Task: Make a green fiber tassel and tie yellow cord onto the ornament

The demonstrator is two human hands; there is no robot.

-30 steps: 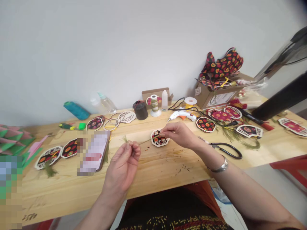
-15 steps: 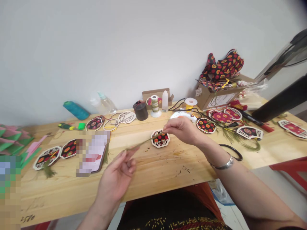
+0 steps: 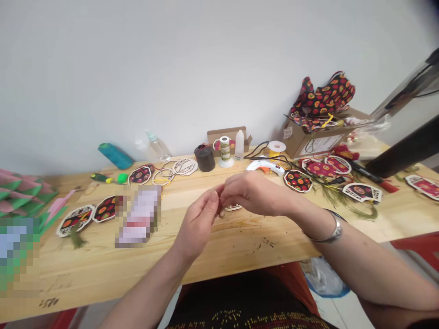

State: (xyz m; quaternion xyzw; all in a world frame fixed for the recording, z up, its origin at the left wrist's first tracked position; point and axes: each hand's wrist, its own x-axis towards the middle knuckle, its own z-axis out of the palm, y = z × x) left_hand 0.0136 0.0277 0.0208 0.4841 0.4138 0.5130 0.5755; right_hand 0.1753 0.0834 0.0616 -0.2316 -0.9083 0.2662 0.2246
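My left hand [image 3: 199, 221] and my right hand [image 3: 252, 193] meet over the middle of the wooden table, their fingers pinched together. Between the fingertips is olive-green thread [image 3: 222, 213], of which only a small bit shows below; the fingers cover the rest. Under my right hand lies an octagonal wood-framed ornament [image 3: 234, 208], with just its lower edge visible. Beyond the hands stand a spool of green thread [image 3: 225, 151] and a black thread cone [image 3: 205, 158]. A white glue gun [image 3: 265, 167] lies behind my right hand.
A blurred phone [image 3: 140, 214] and ornaments with green tassels [image 3: 77, 221] are on the left. More ornaments [image 3: 298, 181] lie on the right, before a cardboard box [image 3: 313, 139] of patterned cloth. A teal thread cone [image 3: 115, 156] and a white bottle [image 3: 239, 145] are near the wall.
My left hand has moved up and right to meet my right hand. The thread, stretched between them before, is now mostly hidden in the fingers. My right hand now covers most of the ornament.
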